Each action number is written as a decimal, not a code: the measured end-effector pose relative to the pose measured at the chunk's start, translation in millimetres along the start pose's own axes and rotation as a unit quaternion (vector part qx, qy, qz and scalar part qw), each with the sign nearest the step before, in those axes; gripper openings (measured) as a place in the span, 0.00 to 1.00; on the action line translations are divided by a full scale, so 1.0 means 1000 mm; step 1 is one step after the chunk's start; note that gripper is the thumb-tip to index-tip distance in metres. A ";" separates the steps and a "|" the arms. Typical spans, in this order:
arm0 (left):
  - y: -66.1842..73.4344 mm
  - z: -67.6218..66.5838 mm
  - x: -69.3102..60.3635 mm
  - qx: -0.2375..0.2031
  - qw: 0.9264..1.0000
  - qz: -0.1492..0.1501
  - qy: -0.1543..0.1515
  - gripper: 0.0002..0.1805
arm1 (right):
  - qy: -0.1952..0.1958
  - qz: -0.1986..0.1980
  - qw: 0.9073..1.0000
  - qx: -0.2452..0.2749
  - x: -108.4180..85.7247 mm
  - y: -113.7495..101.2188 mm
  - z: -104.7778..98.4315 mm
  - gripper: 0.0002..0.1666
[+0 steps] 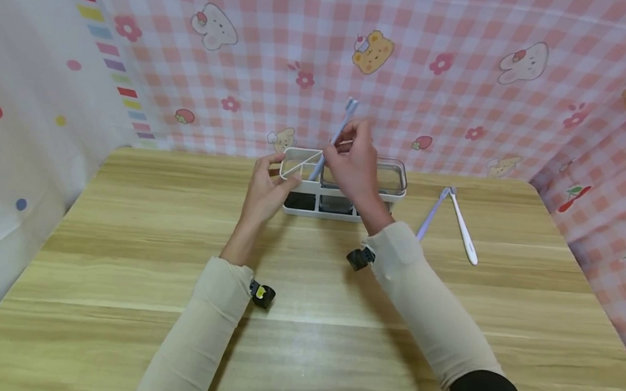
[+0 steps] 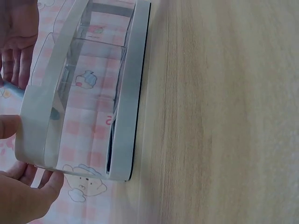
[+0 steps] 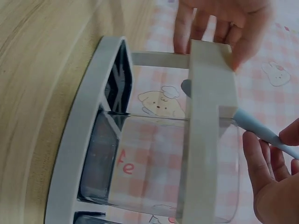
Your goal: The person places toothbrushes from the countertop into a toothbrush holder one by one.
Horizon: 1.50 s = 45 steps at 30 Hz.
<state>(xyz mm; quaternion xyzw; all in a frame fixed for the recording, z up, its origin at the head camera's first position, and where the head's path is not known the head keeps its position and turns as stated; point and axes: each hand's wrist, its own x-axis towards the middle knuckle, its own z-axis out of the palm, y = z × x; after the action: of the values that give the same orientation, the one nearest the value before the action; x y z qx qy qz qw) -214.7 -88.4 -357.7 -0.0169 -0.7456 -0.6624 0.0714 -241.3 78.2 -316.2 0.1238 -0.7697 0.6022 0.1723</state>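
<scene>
A white holder (image 1: 326, 214) with divided top slots and clear cups stands at the back of the table. My left hand (image 1: 264, 188) grips its left end, thumb at the front edge and fingers behind. Between the thumb and fingers of my right hand (image 1: 356, 165) is a light blue toothbrush (image 1: 350, 107), bristle head up and tilted. Its handle end passes into a top slot beside the divider; in the right wrist view the toothbrush tip (image 3: 186, 87) shows below the holder's upper band (image 3: 208, 79).
Right of the holder, a purple toothbrush (image 1: 433, 214) and a white toothbrush (image 1: 464, 226) lie on the wooden table (image 1: 308, 345), heads close together. The sleeve partly covers the purple one. A pink checked cloth (image 1: 275, 90) hangs behind.
</scene>
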 end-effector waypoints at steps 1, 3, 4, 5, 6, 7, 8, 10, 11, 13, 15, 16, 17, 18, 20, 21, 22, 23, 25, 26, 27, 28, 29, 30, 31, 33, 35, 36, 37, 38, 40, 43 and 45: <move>0.000 0.000 0.000 0.000 1.000 -0.001 -0.001 0.32 | -0.001 -0.003 1.000 -0.009 0.000 0.001 0.000 0.17; 0.000 0.000 -0.001 0.003 1.000 -0.004 -0.003 0.32 | -0.006 -0.015 0.999 -0.028 -0.001 0.003 0.001 0.17; 0.000 0.000 -0.001 0.003 1.000 -0.004 -0.003 0.32 | -0.008 -0.020 0.999 -0.036 -0.001 0.004 0.002 0.18; 0.000 0.000 0.000 0.004 1.000 -0.005 -0.003 0.32 | -0.011 -0.024 0.999 -0.042 -0.001 0.004 0.002 0.18; 0.000 -0.001 0.000 0.005 1.000 -0.006 -0.003 0.32 | -0.013 -0.027 0.999 -0.046 -0.001 0.004 0.003 0.19; 0.000 -0.001 0.000 0.005 1.000 -0.006 -0.003 0.31 | -0.015 -0.026 0.998 -0.053 -0.001 0.004 0.003 0.20; 0.001 -0.001 0.000 0.007 1.000 -0.007 -0.003 0.31 | -0.017 -0.025 0.998 -0.056 -0.001 0.004 0.003 0.22; 0.001 -0.002 0.000 0.007 1.000 -0.007 -0.002 0.31 | -0.022 -0.022 0.997 -0.065 -0.001 0.004 0.004 0.24; 0.001 -0.002 0.000 0.008 1.000 -0.008 -0.002 0.31 | -0.025 -0.019 0.997 -0.070 -0.001 0.004 0.004 0.26; 0.001 -0.002 0.000 0.006 1.000 -0.008 -0.001 0.31 | -0.034 -0.013 0.996 -0.080 -0.001 0.006 0.004 0.27; 0.001 -0.001 0.001 0.005 1.000 -0.009 0.000 0.31 | -0.042 -0.012 0.995 -0.086 -0.001 0.007 0.004 0.25; 0.000 -0.001 0.001 0.005 1.000 -0.009 0.000 0.31 | -0.045 -0.011 0.995 -0.087 -0.001 0.007 0.004 0.23; 0.000 -0.001 0.001 0.006 1.000 -0.009 0.000 0.31 | -0.047 -0.013 0.995 -0.088 -0.001 0.008 0.004 0.21; 0.000 0.000 0.001 0.005 1.000 -0.010 0.000 0.31 | -0.050 -0.014 0.995 -0.089 -0.002 0.008 0.004 0.19; 0.000 0.000 0.002 0.004 1.000 -0.012 0.002 0.31 | -0.054 -0.022 0.994 -0.092 -0.002 0.007 0.004 0.15; -0.001 0.000 0.002 0.004 1.000 -0.012 0.002 0.31 | -0.056 -0.025 0.994 -0.092 -0.002 0.007 0.004 0.14; -0.001 0.000 0.002 0.005 1.000 -0.014 0.003 0.31 | -0.059 -0.026 0.994 -0.092 -0.003 0.007 0.004 0.12; -0.001 0.000 0.002 0.005 1.000 -0.014 0.004 0.31 | -0.061 -0.028 0.993 -0.094 -0.003 0.006 0.004 0.11; -0.001 -0.001 0.002 0.006 1.000 -0.015 0.003 0.31 | -0.065 -0.025 0.992 -0.100 -0.003 0.006 0.004 0.10; -0.002 -0.001 0.002 0.006 1.000 -0.016 0.002 0.31 | -0.066 -0.024 0.992 -0.105 -0.004 0.006 0.004 0.10; -0.002 -0.001 0.002 0.006 1.000 -0.015 0.001 0.31 | -0.067 -0.023 0.991 -0.112 -0.004 0.005 0.004 0.09; -0.002 0.000 0.002 0.005 1.000 -0.016 0.000 0.31 | -0.067 -0.024 0.990 -0.120 -0.004 0.006 0.004 0.09; -0.003 0.000 0.002 0.004 1.000 -0.015 0.000 0.31 | -0.068 -0.026 0.989 -0.130 -0.004 0.006 0.004 0.09; -0.003 0.000 0.002 0.003 1.000 -0.016 -0.001 0.31 | -0.069 -0.026 0.988 -0.136 -0.004 0.006 0.004 0.10; -0.003 0.000 0.002 0.002 1.000 -0.016 -0.001 0.31 | -0.070 -0.029 0.987 -0.142 -0.004 0.006 0.003 0.10; -0.003 0.000 0.002 0.001 1.000 -0.017 0.000 0.31 | -0.073 -0.031 0.985 -0.152 -0.004 0.006 0.003 0.10; -0.002 0.000 0.002 -0.001 1.000 -0.018 0.000 0.31 | -0.077 -0.028 0.984 -0.156 -0.003 0.007 0.003 0.10; -0.002 0.000 0.002 -0.002 1.000 -0.019 0.000 0.31 | -0.078 -0.027 0.984 -0.160 -0.003 0.007 0.003 0.09; -0.002 0.000 0.002 -0.004 1.000 -0.020 0.001 0.31 | -0.080 -0.027 0.983 -0.162 -0.003 0.006 0.003 0.09; -0.002 0.000 0.002 -0.004 1.000 -0.021 0.002 0.31 | -0.082 -0.028 0.983 -0.165 -0.003 0.006 0.003 0.09; -0.001 0.000 0.002 -0.004 1.000 -0.021 0.004 0.31 | -0.082 -0.030 0.982 -0.167 -0.003 0.005 0.004 0.09; -0.001 0.000 0.002 -0.004 1.000 -0.020 0.007 0.32 | -0.081 -0.033 0.982 -0.166 -0.003 0.004 0.004 0.11; -0.001 0.001 0.002 -0.006 1.000 -0.021 0.008 0.32 | -0.081 -0.031 0.982 -0.166 -0.003 0.003 0.005 0.11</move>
<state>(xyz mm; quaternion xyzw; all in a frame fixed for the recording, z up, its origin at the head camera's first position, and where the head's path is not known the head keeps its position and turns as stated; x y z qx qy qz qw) -216.4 -88.1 -358.2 0.0033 -0.7413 -0.6682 0.0636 -240.6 74.4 -320.9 0.1653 -0.8664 0.4480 0.1461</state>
